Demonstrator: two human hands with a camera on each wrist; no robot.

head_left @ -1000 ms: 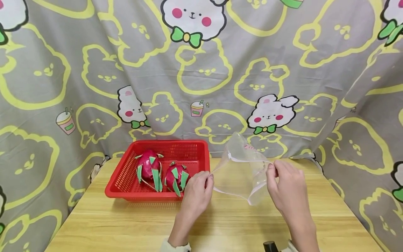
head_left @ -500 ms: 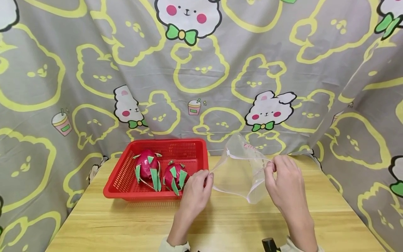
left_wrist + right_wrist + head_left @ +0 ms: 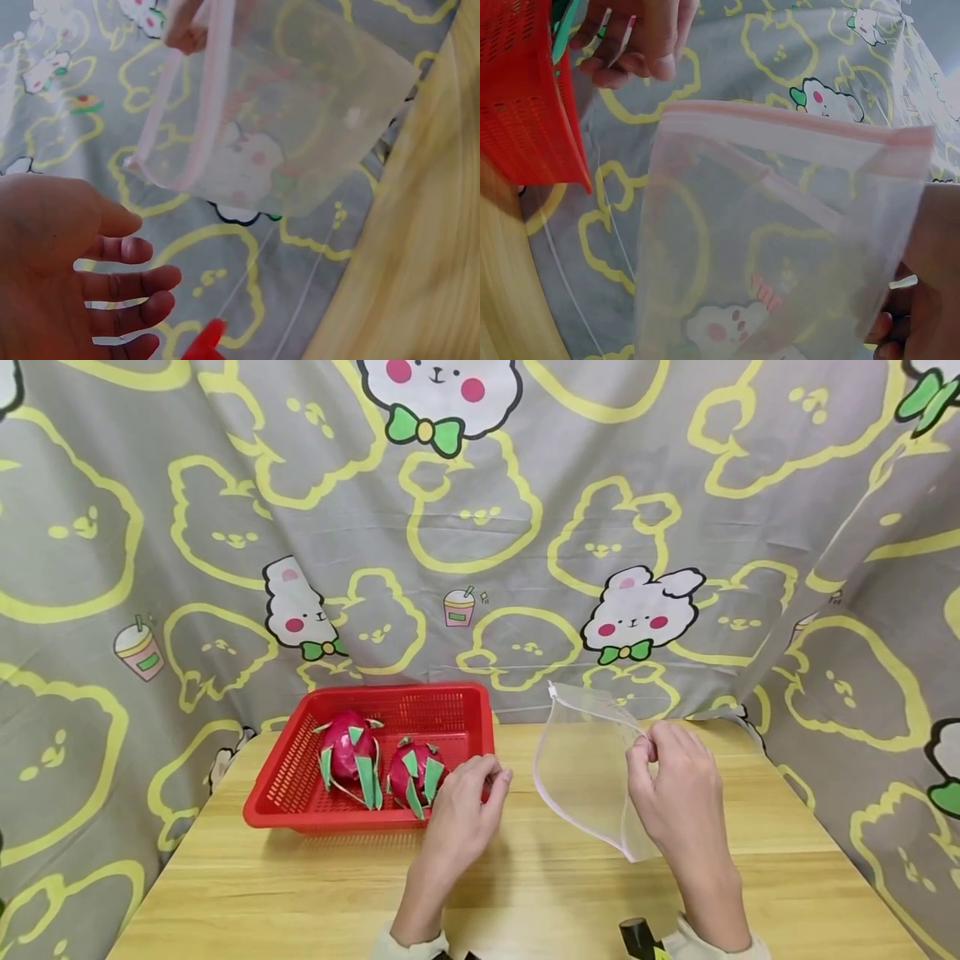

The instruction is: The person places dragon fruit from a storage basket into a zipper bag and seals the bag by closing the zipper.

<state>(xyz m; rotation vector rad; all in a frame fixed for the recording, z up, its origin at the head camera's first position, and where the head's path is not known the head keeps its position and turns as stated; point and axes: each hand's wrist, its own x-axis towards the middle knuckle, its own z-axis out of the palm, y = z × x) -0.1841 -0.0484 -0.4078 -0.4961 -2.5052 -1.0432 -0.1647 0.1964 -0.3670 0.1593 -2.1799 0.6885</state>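
A clear zip bag [image 3: 581, 768] with a pinkish zip edge and a white slider hangs from my right hand [image 3: 678, 802], which pinches it by one side of the mouth. The mouth gapes toward the left, as the left wrist view also shows the bag [image 3: 300, 120] spread out. My left hand [image 3: 463, 814] is apart from the bag, its fingers loosely bent and holding nothing. It is beside the right front corner of a red plastic basket [image 3: 300, 817]. Inside the basket lie a larger dragon fruit [image 3: 349, 747] and a smaller dragon fruit [image 3: 405, 768], the latter partly behind my left hand.
The basket stands on a light wooden table [image 3: 540, 902], toward its left back. A grey curtain [image 3: 510, 552] with cartoon animals hangs behind the table and along both sides. A dark cylindrical object [image 3: 637, 937] shows at my right wrist.
My left hand has let go of the zip bag's edge and that side has swung away to the right. My right hand still pinches the bag. The head view has tilted slightly.
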